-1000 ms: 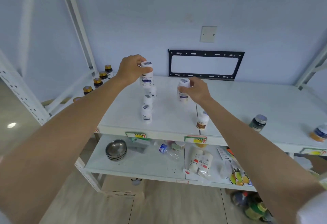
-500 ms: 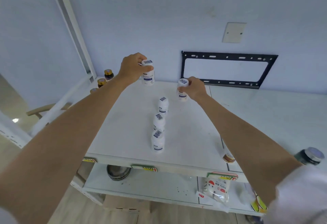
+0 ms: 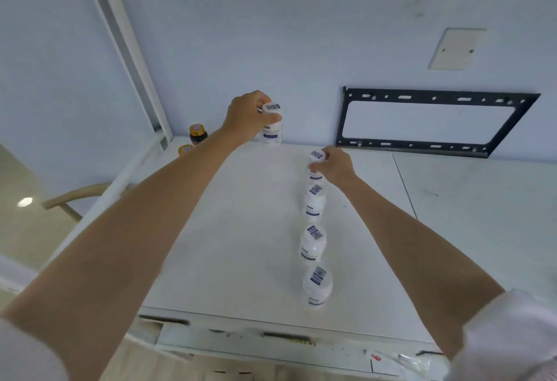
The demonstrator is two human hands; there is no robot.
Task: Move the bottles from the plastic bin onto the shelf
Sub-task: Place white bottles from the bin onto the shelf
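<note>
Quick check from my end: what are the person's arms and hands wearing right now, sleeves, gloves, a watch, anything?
Both forearms are bare from above the elbow down to the wrist. A white short sleeve shows at the upper right arm, and a bit of white sleeve at the upper left arm. The left hand and right hand have no gloves; no watch, ring or band shows.

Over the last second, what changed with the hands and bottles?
The right hand brought its bottle to the far end of the row of three bottles. The left hand keeps its grip on its bottle near the wall. The row stayed put.
</note>
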